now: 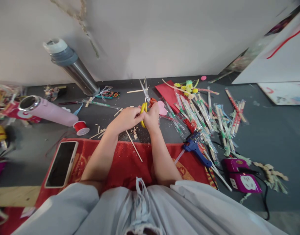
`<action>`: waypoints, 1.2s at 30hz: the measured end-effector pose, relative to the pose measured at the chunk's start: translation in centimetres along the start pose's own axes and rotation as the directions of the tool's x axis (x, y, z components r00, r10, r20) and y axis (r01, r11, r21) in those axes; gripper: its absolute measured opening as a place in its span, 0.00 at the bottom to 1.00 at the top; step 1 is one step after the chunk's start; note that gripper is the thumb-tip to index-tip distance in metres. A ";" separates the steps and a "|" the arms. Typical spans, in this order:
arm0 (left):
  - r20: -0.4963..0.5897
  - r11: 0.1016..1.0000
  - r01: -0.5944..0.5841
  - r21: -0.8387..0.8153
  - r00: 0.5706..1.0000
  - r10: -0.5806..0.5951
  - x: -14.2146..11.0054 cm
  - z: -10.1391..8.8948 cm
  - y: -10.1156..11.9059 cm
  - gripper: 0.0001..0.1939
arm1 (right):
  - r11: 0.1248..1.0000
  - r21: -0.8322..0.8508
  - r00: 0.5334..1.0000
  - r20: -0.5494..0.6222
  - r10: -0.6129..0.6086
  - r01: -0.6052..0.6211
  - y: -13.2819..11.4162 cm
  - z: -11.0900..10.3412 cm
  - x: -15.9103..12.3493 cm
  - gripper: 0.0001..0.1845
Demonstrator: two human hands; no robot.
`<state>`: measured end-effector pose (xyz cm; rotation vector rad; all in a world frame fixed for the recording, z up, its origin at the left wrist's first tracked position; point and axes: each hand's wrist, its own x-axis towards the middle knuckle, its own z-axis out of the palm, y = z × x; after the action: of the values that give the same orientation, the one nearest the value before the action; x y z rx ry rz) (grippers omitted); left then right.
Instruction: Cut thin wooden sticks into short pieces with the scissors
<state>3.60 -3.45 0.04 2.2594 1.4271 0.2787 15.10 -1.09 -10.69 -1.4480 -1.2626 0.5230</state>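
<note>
My right hand [152, 118] is closed round the yellow and orange handles of a pair of scissors [145, 94], whose grey blades point away from me and stand apart. My left hand [126, 119] is curled right beside it, fingers pinched at the scissor handles; what it pinches is too small to make out. A thin wooden stick [134, 146] slants from under my hands onto a red mat [125, 163]. Short stick offcuts [134, 133] lie on the grey floor below my hands.
A phone [61, 163] lies on the mat's left. A red thread spool [81, 128], pink flask [45, 111] and steel flask [74, 68] sit left. Wrapped chopsticks [201, 114], blue glue gun [195, 148] and purple power strip [240, 176] lie right. A wall rises behind.
</note>
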 end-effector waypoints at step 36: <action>-0.482 0.994 0.000 0.112 0.874 0.055 -0.5 -1.8 -5.0 0.13 | 0.978 0.024 0.916 0.344 -0.204 0.209 -1.6 0.2 -1.2 0.32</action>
<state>-1.38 -1.61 -0.73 2.4050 1.6837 0.8499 13.87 -2.31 -9.66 -1.2470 -1.6795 0.6446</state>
